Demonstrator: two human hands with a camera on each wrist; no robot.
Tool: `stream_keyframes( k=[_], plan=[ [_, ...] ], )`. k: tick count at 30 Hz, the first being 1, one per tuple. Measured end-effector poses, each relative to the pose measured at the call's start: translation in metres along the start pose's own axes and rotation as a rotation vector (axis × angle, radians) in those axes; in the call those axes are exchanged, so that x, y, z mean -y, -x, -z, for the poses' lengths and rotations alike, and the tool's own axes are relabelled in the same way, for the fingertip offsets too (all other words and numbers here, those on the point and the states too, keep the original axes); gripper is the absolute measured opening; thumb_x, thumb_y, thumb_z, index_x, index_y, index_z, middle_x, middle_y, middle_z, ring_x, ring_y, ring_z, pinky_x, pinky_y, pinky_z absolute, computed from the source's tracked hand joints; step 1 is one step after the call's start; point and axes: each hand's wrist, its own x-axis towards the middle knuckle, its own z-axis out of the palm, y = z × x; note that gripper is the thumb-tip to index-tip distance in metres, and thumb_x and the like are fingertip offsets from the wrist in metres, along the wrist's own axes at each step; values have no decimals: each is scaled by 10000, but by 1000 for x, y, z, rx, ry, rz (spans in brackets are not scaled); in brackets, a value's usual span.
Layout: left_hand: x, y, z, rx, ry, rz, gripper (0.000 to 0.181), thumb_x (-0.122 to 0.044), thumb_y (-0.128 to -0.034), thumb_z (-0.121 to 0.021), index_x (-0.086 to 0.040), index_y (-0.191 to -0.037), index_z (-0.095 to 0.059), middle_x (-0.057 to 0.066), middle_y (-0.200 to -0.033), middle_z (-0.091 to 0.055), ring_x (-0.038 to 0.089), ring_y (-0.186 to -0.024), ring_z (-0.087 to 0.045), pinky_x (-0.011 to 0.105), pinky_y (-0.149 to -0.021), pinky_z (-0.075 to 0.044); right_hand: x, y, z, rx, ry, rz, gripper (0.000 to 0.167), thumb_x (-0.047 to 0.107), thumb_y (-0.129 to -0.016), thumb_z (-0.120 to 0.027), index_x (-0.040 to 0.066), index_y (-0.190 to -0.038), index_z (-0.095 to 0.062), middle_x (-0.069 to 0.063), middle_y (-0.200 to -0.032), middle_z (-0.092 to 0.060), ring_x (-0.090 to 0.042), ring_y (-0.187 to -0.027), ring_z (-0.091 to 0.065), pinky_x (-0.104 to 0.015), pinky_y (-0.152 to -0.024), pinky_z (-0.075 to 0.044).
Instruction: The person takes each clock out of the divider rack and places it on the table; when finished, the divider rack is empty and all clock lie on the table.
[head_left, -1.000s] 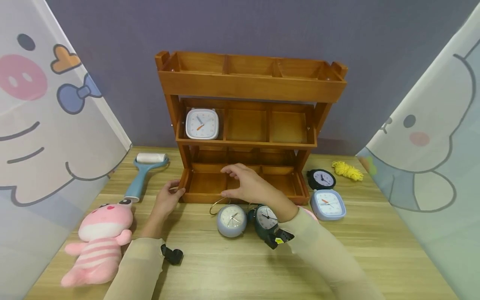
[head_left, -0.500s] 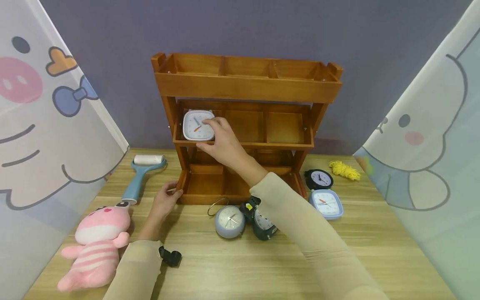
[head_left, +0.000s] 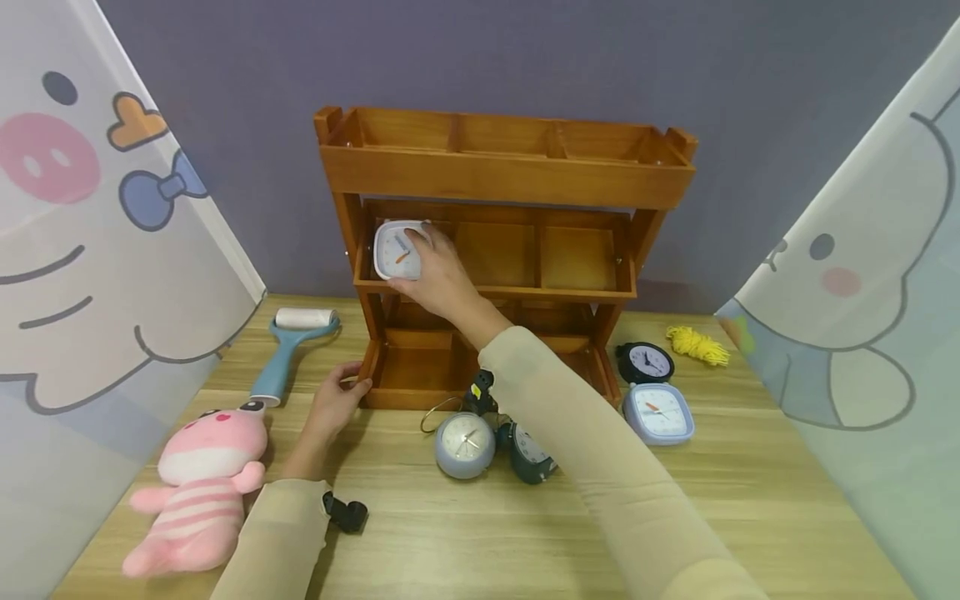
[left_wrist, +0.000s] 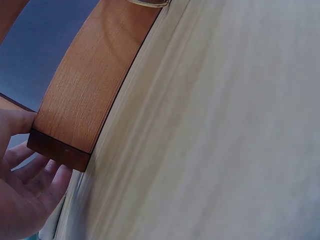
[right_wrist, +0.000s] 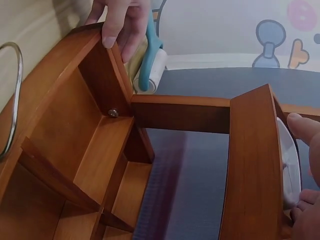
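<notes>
A wooden three-tier shelf (head_left: 510,179) with divided compartments stands at the back of the table. In the left compartment of its middle tier is a white square alarm clock (head_left: 391,248) with an orange hand. My right hand (head_left: 444,279) grips this clock by its right side, covering part of the dial; the right wrist view shows the thumb (right_wrist: 302,129) and fingertips at the clock's edge. My left hand (head_left: 333,406) holds the left end of the bottom tier; in the left wrist view the thumb and fingers lie around its corner (left_wrist: 60,150).
In front of the shelf stand a round grey-blue alarm clock (head_left: 465,446) and a dark green one (head_left: 529,457), partly behind my right sleeve. Right are a black clock (head_left: 645,362), a blue clock (head_left: 660,412) and yellow cord (head_left: 697,345). Left lie a lint roller (head_left: 285,350) and pink plush toy (head_left: 202,492).
My right hand has moved up and left from over the bottom tier to the white alarm clock and taken hold of it. The clock has turned slightly. My left hand stays in place.
</notes>
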Motion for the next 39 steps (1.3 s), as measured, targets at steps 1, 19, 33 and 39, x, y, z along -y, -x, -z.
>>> stream_keyframes(
  k=[1, 19, 33, 39],
  plan=[
    [0, 0, 0, -2, -1, 0, 484, -136, -1000, -550, 32, -1428, -398, 286, -1353, -463, 385, -1237, -461, 436, -924, -445, 0, -1, 0, 2, 16, 0, 819, 425, -858, -745, 107, -1507, -360, -130, -1577, -207, -269, -1426, -210, -336, -1111, -245],
    [-2, -1, -2, -13, -6, -4, 465, -138, -995, -559, 22, -1410, -424, 266, -1344, -473, 374, -1227, -466, 431, -915, -451, 9, -16, -11, -50, 26, -136, 992, 516, -785, -778, 106, -1535, -273, -126, -1578, -160, -271, -1420, -208, -368, -1113, -251],
    [-1, -1, -1, -19, 1, -19, 449, -109, -994, -549, 41, -1398, -423, 273, -1342, -471, 380, -1220, -467, 431, -918, -444, 14, -22, -12, -44, -40, -185, 986, 468, -787, -789, 92, -1535, -267, -137, -1568, -149, -296, -1402, -220, -352, -1083, -304],
    [2, -2, -1, -17, 6, -13, 452, -118, -996, -552, 40, -1400, -425, 267, -1354, -466, 381, -1226, -468, 440, -928, -446, 11, -18, -17, -124, -39, -146, 989, 456, -747, -823, 78, -1510, -320, -132, -1531, -223, -281, -1364, -271, -337, -1057, -331]
  ],
)
